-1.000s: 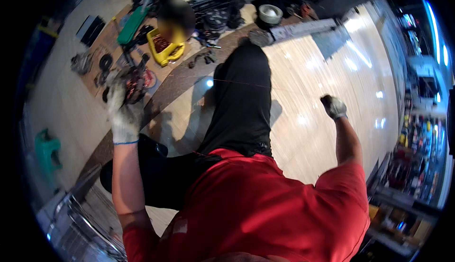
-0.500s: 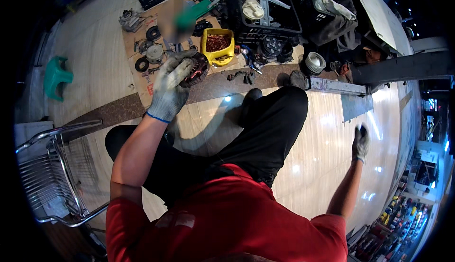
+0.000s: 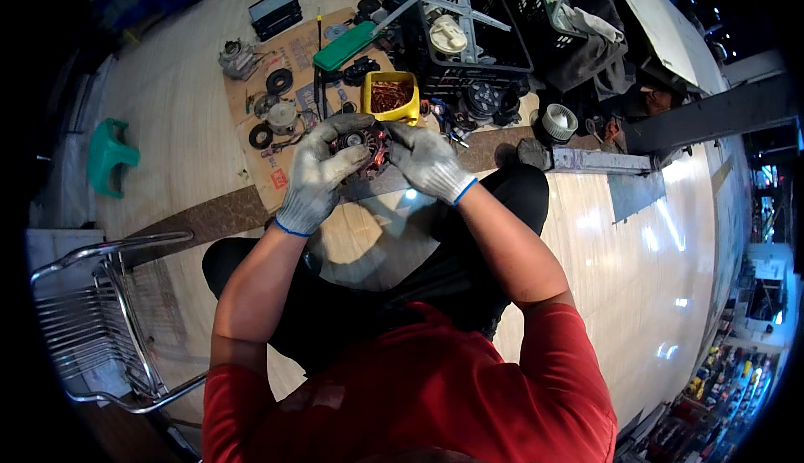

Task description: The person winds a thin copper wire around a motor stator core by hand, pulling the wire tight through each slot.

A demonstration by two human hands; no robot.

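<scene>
Above the floor in front of my knees is a round, dark motor part [image 3: 365, 146] with a pale hub and reddish copper windings along its edge. My left hand [image 3: 320, 165], in a grey-white knit glove with a blue cuff edge, is closed around its left side, thumb across the front. On its right side, my right hand [image 3: 429, 161] wears a matching glove and has its fingers closed on the rim. Just beyond the part stands a yellow container [image 3: 408, 108] filled with copper-coloured pieces. The part's underside and some fingertips are hidden.
A flattened cardboard sheet [image 3: 244, 119] carries rubber rings and metal motor parts. A green-headed tool [image 3: 345, 46] leans toward a black crate [image 3: 502, 69]. A green stool [image 3: 107, 157] and a chrome rack [image 3: 109, 320] are at left, a metal beam [image 3: 712, 119] at right.
My right hand has swung in from the far right and now grips the motor part. My left hand still holds it, moved slightly right, and the part's hub now faces me.
</scene>
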